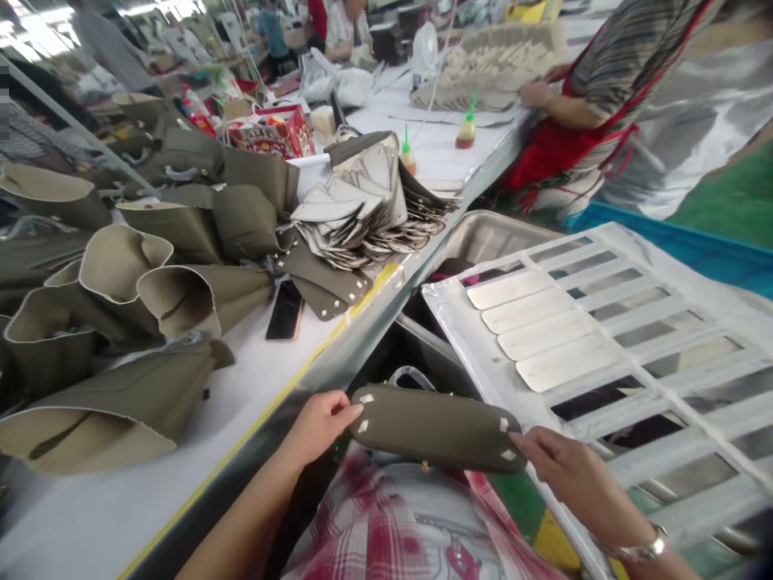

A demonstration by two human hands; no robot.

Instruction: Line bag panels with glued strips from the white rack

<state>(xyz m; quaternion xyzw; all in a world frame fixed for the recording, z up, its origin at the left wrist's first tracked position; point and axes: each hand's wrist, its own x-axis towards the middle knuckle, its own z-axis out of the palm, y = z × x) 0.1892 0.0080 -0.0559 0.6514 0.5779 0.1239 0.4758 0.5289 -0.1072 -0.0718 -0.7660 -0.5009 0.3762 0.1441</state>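
An olive-brown, round-ended panel [435, 427] with small whitish tabs near its corners is stretched level in front of my body. My left hand [326, 423] pinches its left end between thumb and fingers. At the opposite end, my right hand [559, 459] grips the edge, closed on it. To the right of the panel, several pale strips with rounded ends [568, 354] lie side by side on a white slatted rack [652, 370]. Similar olive panels with white tabs [329, 278] rest at the table edge, beside a stack of pale-backed pieces [356, 205].
Olive tube-shaped pieces [181, 298] crowd the left of the white table [241, 411], near a black phone [285, 310]. Two small green-nozzled bottles [466, 129] stand farther back. A grey bin [483, 234] sits beneath the rack. A person in a red apron [555, 161] works at right.
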